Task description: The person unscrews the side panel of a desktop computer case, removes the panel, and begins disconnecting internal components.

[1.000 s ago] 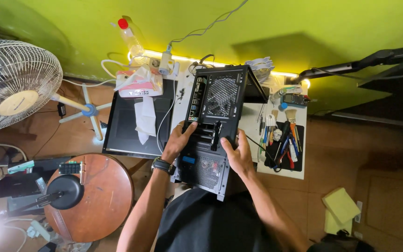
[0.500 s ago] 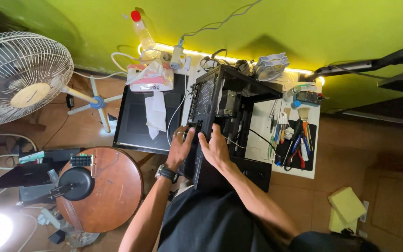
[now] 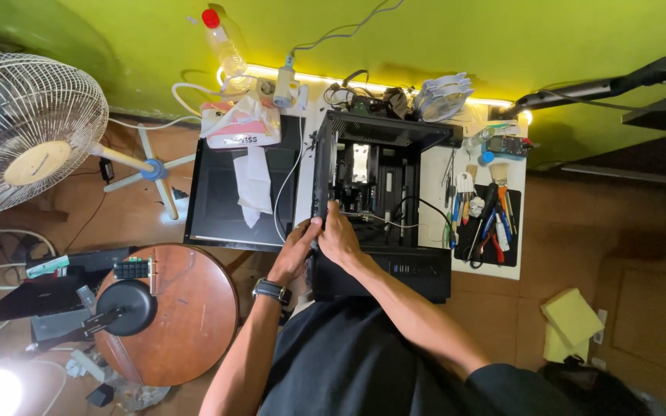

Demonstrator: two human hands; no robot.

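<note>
An open black computer case [image 3: 383, 200] lies on the white table [image 3: 513, 266] in front of me, its inside with boards and cables showing. My left hand [image 3: 297, 248], with a dark watch on its wrist, grips the case's near left edge. My right hand [image 3: 341, 237] sits right beside it on the same edge, fingers curled over the frame and reaching inside. Both hands touch each other at the case's left wall.
A black side panel [image 3: 221, 208] with a white cloth lies left of the case. A tray of brushes, pliers and screwdrivers [image 3: 487, 219] lies right. A standing fan [image 3: 21, 131], a round wooden stool [image 3: 171, 308] and a lamp stand at the left.
The case has been turned so its open side faces up. Both hands have moved from the back panel to the near left edge, close together.
</note>
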